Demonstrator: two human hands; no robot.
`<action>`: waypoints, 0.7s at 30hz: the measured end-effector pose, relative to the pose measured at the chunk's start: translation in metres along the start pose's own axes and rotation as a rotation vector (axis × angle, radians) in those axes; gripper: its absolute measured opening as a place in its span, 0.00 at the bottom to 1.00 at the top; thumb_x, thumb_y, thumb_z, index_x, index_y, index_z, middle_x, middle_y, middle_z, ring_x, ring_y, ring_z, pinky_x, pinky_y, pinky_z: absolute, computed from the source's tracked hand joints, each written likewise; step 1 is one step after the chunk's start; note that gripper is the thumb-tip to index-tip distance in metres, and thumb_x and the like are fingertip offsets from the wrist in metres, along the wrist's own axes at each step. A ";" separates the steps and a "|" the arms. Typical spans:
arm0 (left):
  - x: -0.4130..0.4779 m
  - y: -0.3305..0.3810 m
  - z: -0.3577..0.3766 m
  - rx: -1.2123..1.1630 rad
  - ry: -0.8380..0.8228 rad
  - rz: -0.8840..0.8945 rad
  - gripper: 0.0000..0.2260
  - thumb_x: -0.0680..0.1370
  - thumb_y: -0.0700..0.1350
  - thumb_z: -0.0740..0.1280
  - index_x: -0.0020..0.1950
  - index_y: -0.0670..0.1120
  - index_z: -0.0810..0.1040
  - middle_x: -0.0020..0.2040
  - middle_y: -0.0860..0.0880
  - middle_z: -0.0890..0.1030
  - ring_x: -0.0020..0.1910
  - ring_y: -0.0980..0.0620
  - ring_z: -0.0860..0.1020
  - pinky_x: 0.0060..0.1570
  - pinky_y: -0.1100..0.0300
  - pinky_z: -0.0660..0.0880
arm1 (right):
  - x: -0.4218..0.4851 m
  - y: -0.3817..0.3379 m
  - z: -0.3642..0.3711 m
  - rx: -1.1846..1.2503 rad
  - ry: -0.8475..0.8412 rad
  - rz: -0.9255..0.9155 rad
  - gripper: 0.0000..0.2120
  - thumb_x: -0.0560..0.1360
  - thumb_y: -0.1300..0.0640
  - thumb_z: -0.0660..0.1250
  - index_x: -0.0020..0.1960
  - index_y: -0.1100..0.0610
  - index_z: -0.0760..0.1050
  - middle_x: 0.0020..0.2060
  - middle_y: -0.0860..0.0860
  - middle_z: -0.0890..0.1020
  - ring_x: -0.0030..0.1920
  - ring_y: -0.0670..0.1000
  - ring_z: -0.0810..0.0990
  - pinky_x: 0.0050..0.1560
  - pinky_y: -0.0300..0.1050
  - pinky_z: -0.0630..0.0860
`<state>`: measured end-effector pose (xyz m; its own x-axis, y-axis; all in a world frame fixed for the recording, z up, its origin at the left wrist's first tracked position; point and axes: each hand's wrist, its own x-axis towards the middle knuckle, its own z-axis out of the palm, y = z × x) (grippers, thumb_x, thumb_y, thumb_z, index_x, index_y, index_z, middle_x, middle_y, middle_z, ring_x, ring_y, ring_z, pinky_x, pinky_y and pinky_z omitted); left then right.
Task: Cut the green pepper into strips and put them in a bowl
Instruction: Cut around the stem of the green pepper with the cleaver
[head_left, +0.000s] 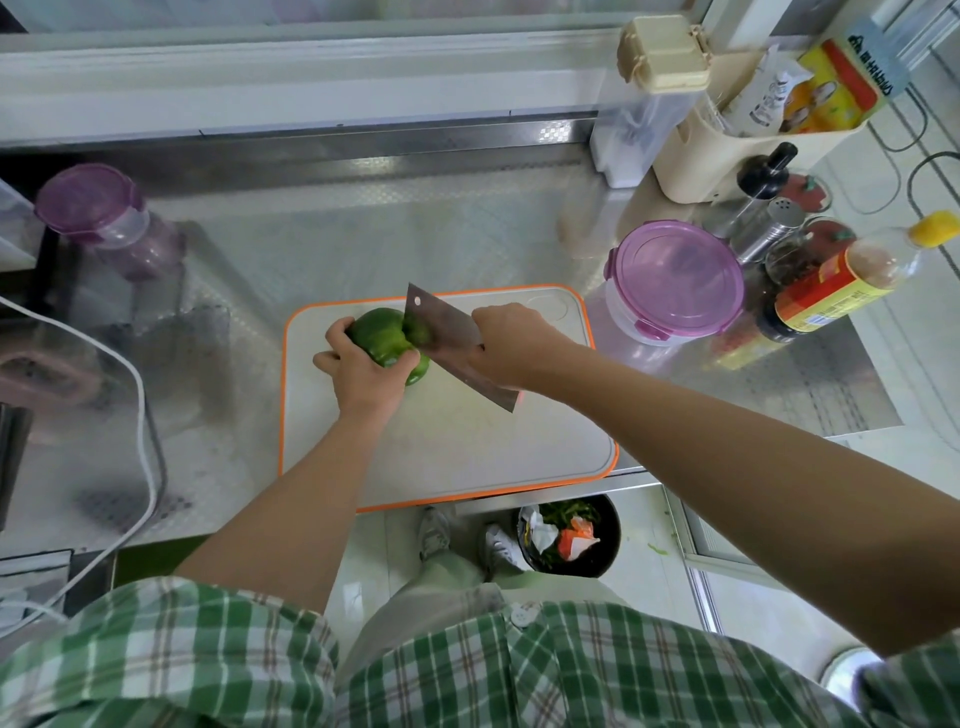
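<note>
My left hand (363, 366) has its fingers curled over the green pepper (382, 332), grasping it and pinning it to the orange-rimmed cutting board (467, 457). The pepper lies in the board's 10 o'clock sector and appears whole; I see no strips. The cleaver (447, 343) runs from 11 to 5 o'clock, with its blade against the pepper's 3 o'clock side. My right hand (511, 345) is clenched round the cleaver's handle, which is hidden in the fist. A purple-lidded container (675, 280) stands lidded at the board's 2 o'clock; no open bowl is in view. I judge the opening cut is in hand. Next calls for a steady downward press, left thumb kept clear of the edge, and a bowl located.
</note>
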<state>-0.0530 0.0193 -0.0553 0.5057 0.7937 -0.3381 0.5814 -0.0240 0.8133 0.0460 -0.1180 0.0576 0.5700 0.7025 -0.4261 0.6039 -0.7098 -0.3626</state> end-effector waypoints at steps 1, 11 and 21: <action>0.000 0.001 0.002 0.003 0.006 0.001 0.34 0.68 0.46 0.76 0.67 0.52 0.60 0.58 0.49 0.57 0.51 0.44 0.71 0.50 0.46 0.80 | 0.005 -0.001 0.003 -0.013 -0.006 -0.003 0.19 0.78 0.42 0.57 0.46 0.59 0.68 0.39 0.54 0.76 0.40 0.56 0.72 0.39 0.45 0.66; -0.010 0.016 0.012 0.127 0.093 0.032 0.35 0.66 0.44 0.77 0.67 0.48 0.61 0.63 0.41 0.61 0.48 0.42 0.71 0.51 0.56 0.75 | 0.020 0.014 0.022 -0.104 0.006 0.099 0.08 0.76 0.54 0.63 0.42 0.57 0.70 0.34 0.50 0.70 0.44 0.57 0.79 0.33 0.42 0.67; -0.006 0.006 -0.001 -0.010 0.035 -0.024 0.33 0.65 0.46 0.76 0.64 0.55 0.61 0.59 0.49 0.58 0.46 0.47 0.72 0.51 0.46 0.80 | 0.007 0.022 -0.015 0.120 -0.092 0.133 0.08 0.76 0.55 0.60 0.47 0.60 0.71 0.36 0.53 0.74 0.26 0.51 0.71 0.23 0.40 0.65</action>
<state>-0.0533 0.0151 -0.0485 0.4688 0.8150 -0.3406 0.5865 0.0011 0.8099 0.0716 -0.1275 0.0589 0.5834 0.5988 -0.5487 0.4531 -0.8007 -0.3919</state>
